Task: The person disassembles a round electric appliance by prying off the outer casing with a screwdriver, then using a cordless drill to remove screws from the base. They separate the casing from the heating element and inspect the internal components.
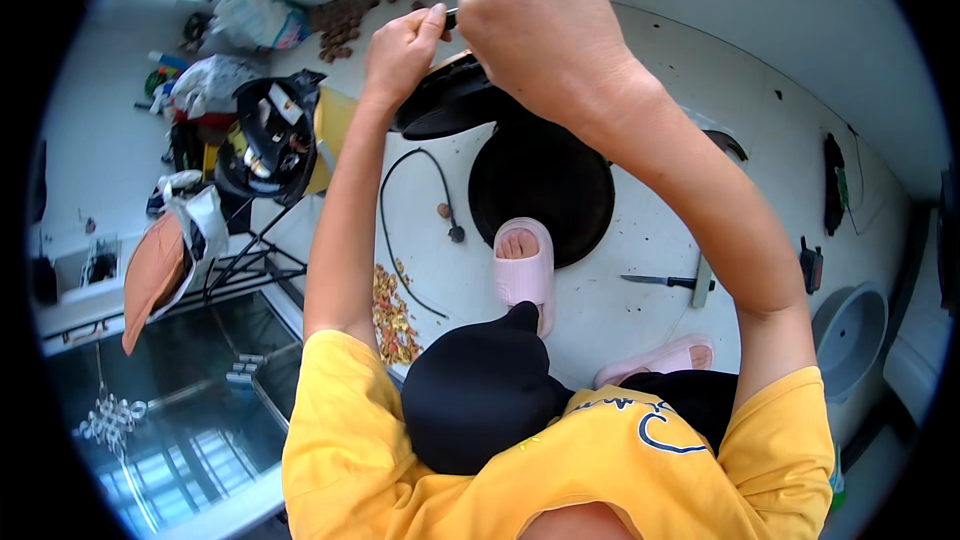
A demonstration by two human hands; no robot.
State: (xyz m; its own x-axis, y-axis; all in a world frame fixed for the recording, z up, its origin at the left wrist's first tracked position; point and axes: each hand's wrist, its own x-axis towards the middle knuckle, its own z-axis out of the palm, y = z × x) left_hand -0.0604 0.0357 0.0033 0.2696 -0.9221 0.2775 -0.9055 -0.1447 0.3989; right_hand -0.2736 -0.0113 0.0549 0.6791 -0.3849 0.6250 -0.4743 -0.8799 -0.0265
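Observation:
Both my arms are raised ahead of me over the floor. My left hand (398,52) is closed, its thumb and fingers pinching a small dark piece (451,20) with a shiny edge. My right hand (545,30) is a fist against the same piece and hides most of it, so its kind is unclear. Below the hands a black round lid-like part (455,108) stands tilted. Beside it a round black pan (542,190) lies on the floor, like the base of an electric griddle. My foot in a pink slipper (524,285) overlaps the pan's near edge.
A black cord (383,215) with a plug (457,234) curls left of the pan. A knife (660,281) lies to the right, near a grey basin (850,335). Food scraps (392,315), a cluttered black bin (265,165) and a glass-topped table (190,420) are leftward.

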